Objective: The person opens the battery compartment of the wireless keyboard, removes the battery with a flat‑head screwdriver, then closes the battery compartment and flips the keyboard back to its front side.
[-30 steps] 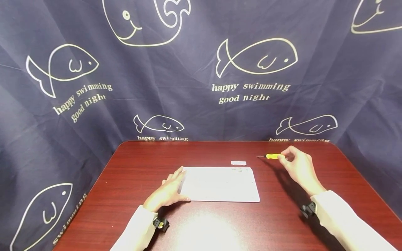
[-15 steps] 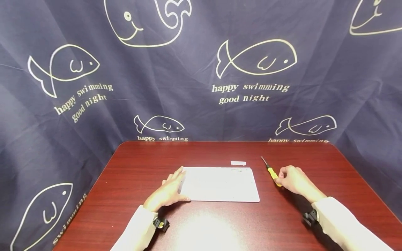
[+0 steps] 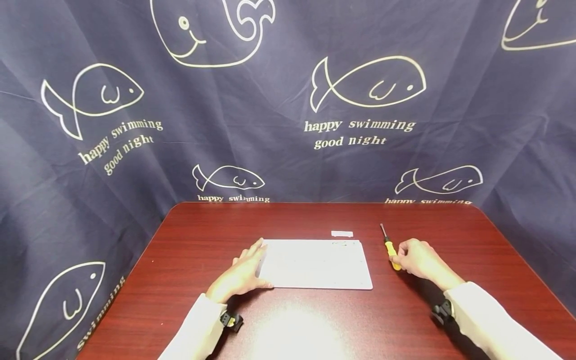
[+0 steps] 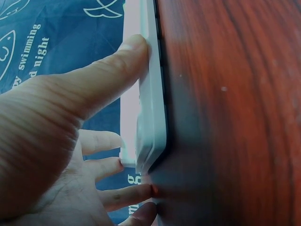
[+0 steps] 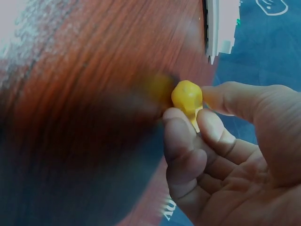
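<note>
A dark blue curtain [image 3: 270, 150] with pale fish outlines and lettering hung behind everything; in front of it stood a reddish-brown wooden worktop [image 3: 288, 218], glossy with a bright reflection near the person; two white sleeves [image 3: 495, 320] came in from the lower corners. A white keyboard [image 3: 315, 265] lay face down at the middle of the worktop, a small open slot [image 3: 344, 244] showing near its far right corner. The left hand [image 3: 237, 275] rested at the keyboard's left end, fingers spread, the thumb against the near edge; the right hand [image 3: 420, 256] was to the right of the keyboard, thumb and fingers pinching the handle end of a yellow-handled screwdriver [image 3: 390, 249], whose shaft pointed away from the person; whether the handle touched the worktop could not be told. Black devices [image 3: 231, 321] sat at both wrists; smallest, a white cover [image 3: 342, 234] lay just beyond the slot, apart from the keyboard.
</note>
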The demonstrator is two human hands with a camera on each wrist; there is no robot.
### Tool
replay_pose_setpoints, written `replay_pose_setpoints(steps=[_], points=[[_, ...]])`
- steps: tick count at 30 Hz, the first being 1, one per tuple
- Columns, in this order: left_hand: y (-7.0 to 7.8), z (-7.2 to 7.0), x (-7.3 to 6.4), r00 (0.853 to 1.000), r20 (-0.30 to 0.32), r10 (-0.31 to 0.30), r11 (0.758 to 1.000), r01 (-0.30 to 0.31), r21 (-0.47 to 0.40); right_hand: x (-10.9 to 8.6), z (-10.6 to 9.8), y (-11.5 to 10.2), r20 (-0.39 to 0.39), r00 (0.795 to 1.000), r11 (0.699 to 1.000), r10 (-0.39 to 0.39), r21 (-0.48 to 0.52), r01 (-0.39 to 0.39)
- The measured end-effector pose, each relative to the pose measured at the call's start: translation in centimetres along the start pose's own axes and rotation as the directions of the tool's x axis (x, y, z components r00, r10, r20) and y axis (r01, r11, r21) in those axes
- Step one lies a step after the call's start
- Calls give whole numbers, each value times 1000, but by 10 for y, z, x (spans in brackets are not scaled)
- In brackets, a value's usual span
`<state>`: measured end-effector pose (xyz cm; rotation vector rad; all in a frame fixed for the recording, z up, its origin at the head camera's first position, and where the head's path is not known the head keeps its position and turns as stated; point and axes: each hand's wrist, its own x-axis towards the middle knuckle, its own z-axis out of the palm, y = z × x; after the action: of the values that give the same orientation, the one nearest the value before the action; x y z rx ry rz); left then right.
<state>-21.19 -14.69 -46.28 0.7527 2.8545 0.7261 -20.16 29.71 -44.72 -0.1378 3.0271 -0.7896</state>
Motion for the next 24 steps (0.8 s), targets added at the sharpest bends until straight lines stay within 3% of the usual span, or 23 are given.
replay_pose_setpoints(steps=[7,12,15,17,20,24], points=[[0,1,1,1000,-4,-7,1000,7,-7,1,-3,-1,-75,995,997,-61,-48,58],[1,1,1,1000,-10,-10,1000,9,-17,1,-4,-4,-83,995,998,-61,-27,59],[1,1,0,1000,-11,-8,1000,8,-21,2,-3,-6,-133,988,997,-83,-7,83],[1,0,0,1000,-8,-7,1000,7,-22,3,-1,-9,-183,973,989,-140,14,145],[1,0,0,1000,-3,-4,1000,3,-18,4,6,-15,-237,929,952,-284,46,303],[1,0,1,1000,-5,1,1000,-1,-8,4,14,-25,-172,871,870,-460,107,481]])
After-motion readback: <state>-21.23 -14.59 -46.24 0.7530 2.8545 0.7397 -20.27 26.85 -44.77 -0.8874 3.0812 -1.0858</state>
